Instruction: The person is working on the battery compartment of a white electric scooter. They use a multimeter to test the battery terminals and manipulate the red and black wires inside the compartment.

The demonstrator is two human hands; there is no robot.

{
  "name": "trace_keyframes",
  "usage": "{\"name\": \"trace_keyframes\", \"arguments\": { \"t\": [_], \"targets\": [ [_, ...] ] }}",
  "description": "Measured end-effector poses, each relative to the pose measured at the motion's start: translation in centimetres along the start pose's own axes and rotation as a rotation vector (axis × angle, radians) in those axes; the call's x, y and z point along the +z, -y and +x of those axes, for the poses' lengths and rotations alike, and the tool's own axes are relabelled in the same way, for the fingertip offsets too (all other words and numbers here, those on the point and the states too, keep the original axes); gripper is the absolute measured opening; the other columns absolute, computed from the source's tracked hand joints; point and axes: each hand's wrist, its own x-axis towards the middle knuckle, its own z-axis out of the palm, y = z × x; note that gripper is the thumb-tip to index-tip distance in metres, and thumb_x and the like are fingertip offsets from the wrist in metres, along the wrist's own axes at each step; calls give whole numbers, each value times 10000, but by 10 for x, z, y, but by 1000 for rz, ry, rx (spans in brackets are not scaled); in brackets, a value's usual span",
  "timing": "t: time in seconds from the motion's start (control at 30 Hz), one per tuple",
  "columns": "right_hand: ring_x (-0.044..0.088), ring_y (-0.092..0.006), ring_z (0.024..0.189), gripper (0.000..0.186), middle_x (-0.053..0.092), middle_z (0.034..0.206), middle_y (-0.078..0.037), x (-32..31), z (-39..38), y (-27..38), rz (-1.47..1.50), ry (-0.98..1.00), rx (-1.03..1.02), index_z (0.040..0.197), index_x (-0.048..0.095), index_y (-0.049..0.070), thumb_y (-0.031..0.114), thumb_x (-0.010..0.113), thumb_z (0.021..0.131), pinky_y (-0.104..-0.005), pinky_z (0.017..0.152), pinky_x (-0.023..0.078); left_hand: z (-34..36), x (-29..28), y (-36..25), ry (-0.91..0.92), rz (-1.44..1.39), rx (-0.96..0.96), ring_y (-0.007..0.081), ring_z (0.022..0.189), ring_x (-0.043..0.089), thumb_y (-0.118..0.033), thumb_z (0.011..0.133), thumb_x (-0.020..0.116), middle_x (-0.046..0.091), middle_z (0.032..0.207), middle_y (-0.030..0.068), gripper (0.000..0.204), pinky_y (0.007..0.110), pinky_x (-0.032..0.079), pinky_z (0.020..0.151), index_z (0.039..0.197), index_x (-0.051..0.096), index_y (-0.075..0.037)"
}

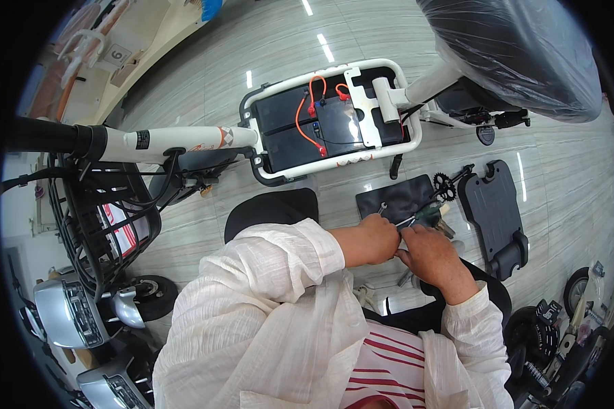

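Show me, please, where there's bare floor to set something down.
Bare floor lies right of the dark panel and beyond the white frame. It's crowded near the left hand, right hand, black sheet and tools.

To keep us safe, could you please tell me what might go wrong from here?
The wrench by the left hand might short the uncovered batteries if dropped there. The looped orange wires could snag. The black panel, flat on the floor, might get stepped on.
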Motion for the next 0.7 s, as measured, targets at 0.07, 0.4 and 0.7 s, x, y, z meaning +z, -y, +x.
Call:
{"name": "trace_keyframes", "arguments": {
  "t": [0.07, 0.4, 0.7],
  "targets": [
    [634, -377, 906, 372, 628, 979, -176, 0, 0, 0, 0, -2, -1, 1052, 584, 18, 268, 733, 820, -453, 780, 518, 0, 0, 0, 6, -2, -3, 263, 1044, 617, -411, 940, 549, 643, 1079, 87, 388, 378, 441, 880, 1141, 637, -91],
    [653, -334, 910, 316, 656, 940, -144, -2, -1, 3, -25, -37, -5, 985, 612, 40, 274, 739, 814, -422, 786, 525, -1, -1, 0, 8, -5, 1, 261, 1045, 613, -399, 940, 550, 641, 1069, 87, 385, 379, 441, 881, 1153, 633, -90],
    [634, -376, 908, 371, 628, 976, -171, -1, -1, 1, 7, -11, -3, 1059, 590, 21, 252, 741, 811, -447, 785, 519, -1, -1, 0, -3, 10, 4, 258, 1035, 617, -402, 939, 548, 641, 1066, 88, 383, 375, 441, 877, 1146, 637, -93]
  ]
}}
